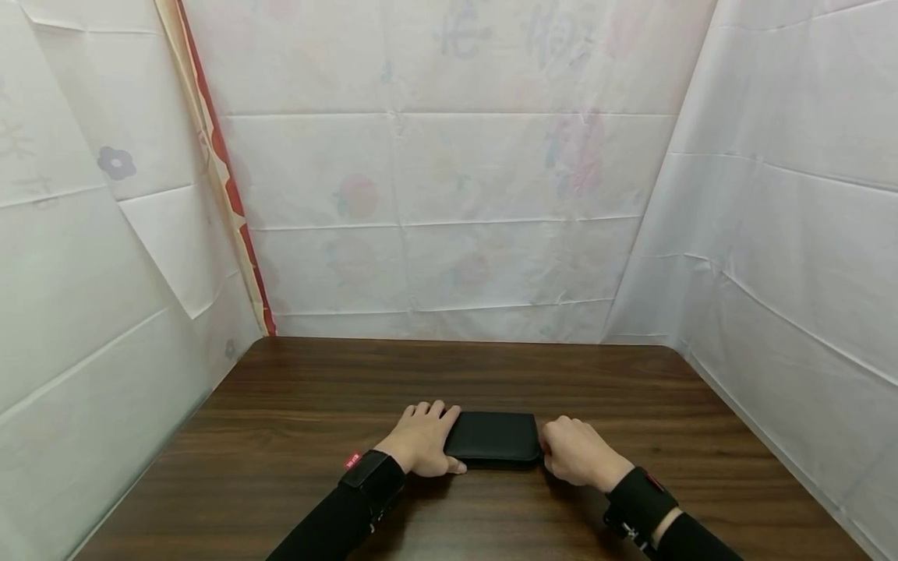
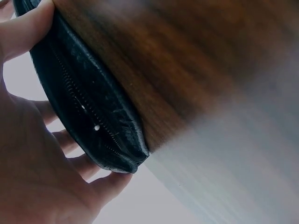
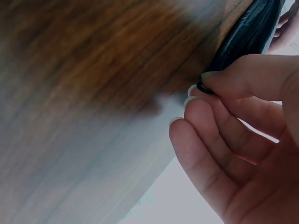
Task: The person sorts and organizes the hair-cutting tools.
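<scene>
A black zip-around wallet (image 1: 493, 438) lies flat on the brown wooden table. My left hand (image 1: 424, 442) grips its left end, thumb at the near side and fingers spread around toward the far side. In the left wrist view, zip teeth (image 2: 70, 86) run along the edge of that end. At the opposite end, my right hand (image 1: 577, 452) has its fingers curled in. Thumb and forefinger pinch a small black zip pull (image 3: 202, 88) at the wallet's corner, as the right wrist view shows; most of the pull is hidden by the fingers.
The wood-grain table (image 1: 316, 389) ends at a white sheet (image 1: 435, 257) hanging behind it. Similar white sheets (image 1: 793, 257) close in the sides, with a red and cream strip (image 1: 228, 179) in the back left corner.
</scene>
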`<state>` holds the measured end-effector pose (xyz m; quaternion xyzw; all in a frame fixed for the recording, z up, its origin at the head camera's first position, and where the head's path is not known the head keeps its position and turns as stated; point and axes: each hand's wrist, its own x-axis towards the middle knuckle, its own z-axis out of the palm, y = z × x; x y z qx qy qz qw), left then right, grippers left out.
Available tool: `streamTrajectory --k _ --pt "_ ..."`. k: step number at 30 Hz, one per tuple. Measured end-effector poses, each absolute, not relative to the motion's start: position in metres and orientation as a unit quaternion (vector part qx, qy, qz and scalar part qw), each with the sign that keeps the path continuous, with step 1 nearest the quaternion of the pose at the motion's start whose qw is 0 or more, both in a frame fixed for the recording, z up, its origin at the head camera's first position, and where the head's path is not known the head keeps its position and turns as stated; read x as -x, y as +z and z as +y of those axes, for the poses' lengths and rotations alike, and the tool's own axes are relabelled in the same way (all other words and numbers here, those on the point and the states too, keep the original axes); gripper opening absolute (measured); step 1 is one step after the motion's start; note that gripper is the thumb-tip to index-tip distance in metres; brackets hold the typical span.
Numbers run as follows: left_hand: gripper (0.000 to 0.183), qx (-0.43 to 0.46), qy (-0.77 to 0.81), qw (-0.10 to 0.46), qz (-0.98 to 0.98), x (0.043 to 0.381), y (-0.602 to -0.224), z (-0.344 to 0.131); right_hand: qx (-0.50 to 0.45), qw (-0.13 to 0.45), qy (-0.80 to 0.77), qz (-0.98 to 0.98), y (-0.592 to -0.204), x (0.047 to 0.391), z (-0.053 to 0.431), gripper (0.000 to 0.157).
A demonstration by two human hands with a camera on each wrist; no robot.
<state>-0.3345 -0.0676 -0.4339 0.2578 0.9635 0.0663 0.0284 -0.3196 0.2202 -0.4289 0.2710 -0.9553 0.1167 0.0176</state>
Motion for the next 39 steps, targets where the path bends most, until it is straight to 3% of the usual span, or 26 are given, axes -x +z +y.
streamTrajectory --k 22,39 --pt "0.089 -0.254 0.066 0.026 0.965 0.3339 -0.4345 -0.0663 -0.287 0.006 0.137 -0.948 -0.4301 0.3162 0.2224 0.045" --pt "0.088 -0.250 0.067 0.029 0.965 0.3338 -0.4325 -0.0665 -0.292 0.000 0.143 -0.946 -0.4295 0.3121 0.2219 0.053"
